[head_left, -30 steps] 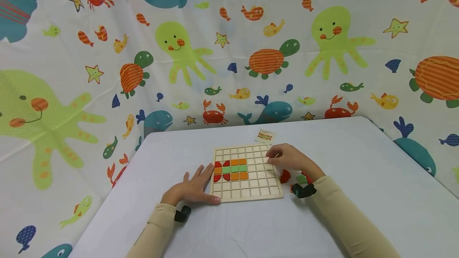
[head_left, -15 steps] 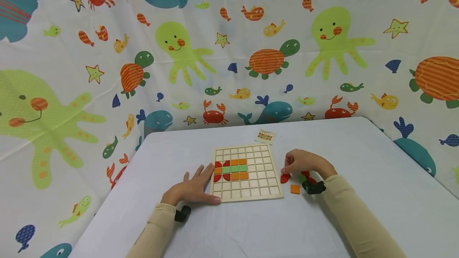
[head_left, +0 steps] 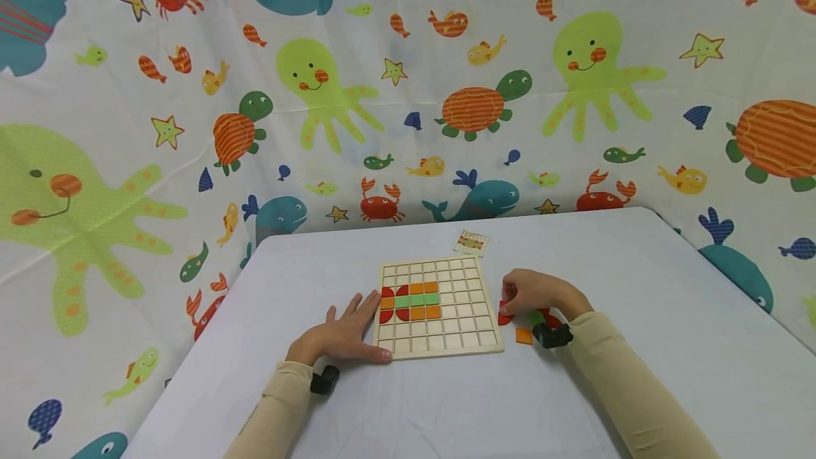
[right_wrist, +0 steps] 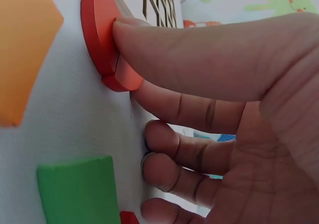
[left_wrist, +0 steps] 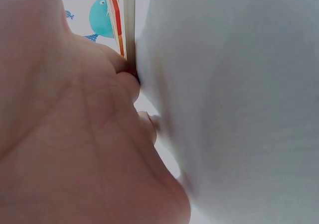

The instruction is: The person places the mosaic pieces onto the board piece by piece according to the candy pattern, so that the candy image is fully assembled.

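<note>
My left hand (head_left: 341,335) lies with fingers spread at the left edge of a wooden grid board (head_left: 468,324), its thumb at the near left corner. Red rounded pieces (head_left: 386,316), orange squares (head_left: 417,314) and green squares (head_left: 417,299) form a block on the board's left half. Just right of the board, my right hand (head_left: 535,290) pinches a red curved piece (right_wrist: 99,30) between thumb and index finger. A second, smaller red part (right_wrist: 124,79) shows against its lower end. The other right fingers are curled near the tabletop.
An orange square (head_left: 524,336) lies loose near the right hand. A green piece (right_wrist: 77,189) and more red lie partly hidden under that hand. A small pattern card (head_left: 472,241) rests behind the board. A printed cloth (head_left: 408,91) hangs behind the white table (head_left: 319,268).
My right hand has gone from the board's right edge to the loose pieces on the right, and its fingers have come onto the red piece. The left hand stays still.
</note>
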Available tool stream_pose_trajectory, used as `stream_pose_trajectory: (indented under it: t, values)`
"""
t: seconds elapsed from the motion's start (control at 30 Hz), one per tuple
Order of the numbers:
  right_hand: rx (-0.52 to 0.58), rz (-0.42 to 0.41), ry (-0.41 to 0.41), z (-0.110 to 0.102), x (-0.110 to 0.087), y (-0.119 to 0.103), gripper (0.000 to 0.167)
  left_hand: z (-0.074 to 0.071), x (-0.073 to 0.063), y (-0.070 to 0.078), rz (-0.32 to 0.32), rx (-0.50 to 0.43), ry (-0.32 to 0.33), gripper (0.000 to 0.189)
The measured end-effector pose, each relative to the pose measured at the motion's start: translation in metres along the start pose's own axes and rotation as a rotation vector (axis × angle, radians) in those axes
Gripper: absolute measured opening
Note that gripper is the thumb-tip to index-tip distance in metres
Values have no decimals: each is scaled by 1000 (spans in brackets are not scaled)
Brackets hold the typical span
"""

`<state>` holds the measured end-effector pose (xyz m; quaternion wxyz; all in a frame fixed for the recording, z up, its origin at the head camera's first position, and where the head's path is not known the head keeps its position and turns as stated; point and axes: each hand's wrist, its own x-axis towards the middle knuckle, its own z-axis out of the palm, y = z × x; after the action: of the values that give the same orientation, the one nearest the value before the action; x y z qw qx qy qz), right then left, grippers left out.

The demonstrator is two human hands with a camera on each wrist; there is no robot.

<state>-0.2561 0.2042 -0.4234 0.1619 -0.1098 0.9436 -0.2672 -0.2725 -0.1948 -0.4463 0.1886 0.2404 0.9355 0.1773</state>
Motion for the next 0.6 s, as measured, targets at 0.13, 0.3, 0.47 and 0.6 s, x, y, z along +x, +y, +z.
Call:
stream_pose_trajectory:
  t: [0.13, 0.3, 0.47, 0.6]
  values:
    - [28, -27, 1, 2, 1, 1, 19, -1, -2, 1, 1, -7, -1, 126]
    - [52, -38, 19, 3, 3, 0, 18, -1, -2, 1, -4, -9, 5, 126]
    - [68, -72, 50, 8, 6, -3, 18, 0, -1, 1, -6, 0, 6, 126]
    - [88, -112, 77, 9, 7, -5, 18, 0, -1, 0, -8, -4, 8, 126]
